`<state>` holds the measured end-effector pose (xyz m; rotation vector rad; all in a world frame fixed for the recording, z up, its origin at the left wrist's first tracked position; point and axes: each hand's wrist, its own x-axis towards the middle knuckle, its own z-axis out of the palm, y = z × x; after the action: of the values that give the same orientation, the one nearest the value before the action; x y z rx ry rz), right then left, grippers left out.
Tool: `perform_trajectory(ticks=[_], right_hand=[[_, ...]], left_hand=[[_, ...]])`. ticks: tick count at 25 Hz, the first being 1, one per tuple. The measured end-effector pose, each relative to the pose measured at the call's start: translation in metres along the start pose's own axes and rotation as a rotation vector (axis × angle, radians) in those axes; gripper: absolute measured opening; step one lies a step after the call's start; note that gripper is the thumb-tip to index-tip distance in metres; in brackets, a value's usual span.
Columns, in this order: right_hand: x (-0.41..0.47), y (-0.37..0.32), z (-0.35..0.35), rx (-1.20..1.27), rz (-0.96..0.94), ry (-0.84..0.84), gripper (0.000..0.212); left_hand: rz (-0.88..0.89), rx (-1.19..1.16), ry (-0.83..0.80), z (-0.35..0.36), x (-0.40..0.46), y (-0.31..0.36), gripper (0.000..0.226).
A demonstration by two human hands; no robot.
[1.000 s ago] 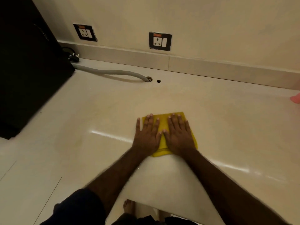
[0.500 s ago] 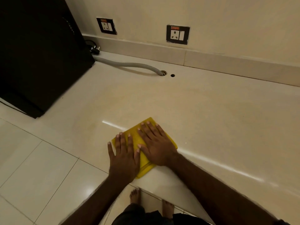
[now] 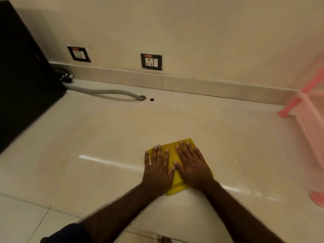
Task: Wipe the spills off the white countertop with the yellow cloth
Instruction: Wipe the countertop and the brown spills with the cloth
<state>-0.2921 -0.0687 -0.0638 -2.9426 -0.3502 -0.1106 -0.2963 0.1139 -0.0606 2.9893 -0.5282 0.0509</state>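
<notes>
Shifted rightward with yellow cloth (image 3: pixel 171 150): left hand (image 3: pixel 157 171) and right hand (image 3: pixel 192 168) flat, spread, pressing it near worktop (image 3: pixel 105 137) front edge. Spills seemingly faint; risk of missed patches, cloth bunching, striking pink rack (image 3: pixel 310 127).

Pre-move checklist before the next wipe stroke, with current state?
1. Both hands flat on yellow cloth: ok; left hand and right hand press it.
2. Cloth lies on countertop: ok, near the front edge.
3. Path toward grey hose: ok, bare surface between.
4. Pink rack to the right: ok, apart from the cloth.
5. Spills left: cannot tell, glare and low light.
</notes>
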Motion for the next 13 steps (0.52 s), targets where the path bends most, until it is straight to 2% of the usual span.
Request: perform_trajectory(ticks=[3, 7, 10, 13], right_hand=[[-0.048, 0.015, -0.005, -0.016, 0.196, 0.060, 0.069], [-0.105, 0.008, -0.002, -0.043, 0.367, 0.088, 0.077], [-0.114, -0.011, 0.001, -0.052, 0.440, 0.072, 0.079], [-0.094, -0.034, 0.001, -0.050, 0.433, 0.043, 0.076]], left_hand=[[0.194, -0.025, 0.015, 0.009, 0.005, 0.027, 0.070], [0.410, -0.056, 0.039, 0.019, -0.006, 0.045, 0.068], [0.454, -0.047, 0.053, 0.019, -0.016, 0.035, 0.069], [0.435, -0.047, 0.058, 0.010, -0.021, 0.009, 0.067]])
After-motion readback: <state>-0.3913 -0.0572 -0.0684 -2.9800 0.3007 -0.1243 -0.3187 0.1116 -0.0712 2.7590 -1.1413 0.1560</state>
